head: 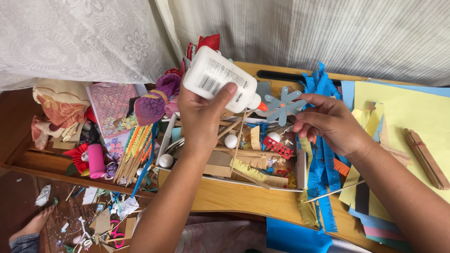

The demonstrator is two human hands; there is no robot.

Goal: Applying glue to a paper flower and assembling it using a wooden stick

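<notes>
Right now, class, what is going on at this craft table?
A person holds a white glue bottle tipped sideways in the left hand, its orange nozzle against a blue paper flower pinched in the right hand. Below the hands sits a tray of craft scraps and white balls, with fringed blue paper strips and coloured paper sheets to the right.
</notes>
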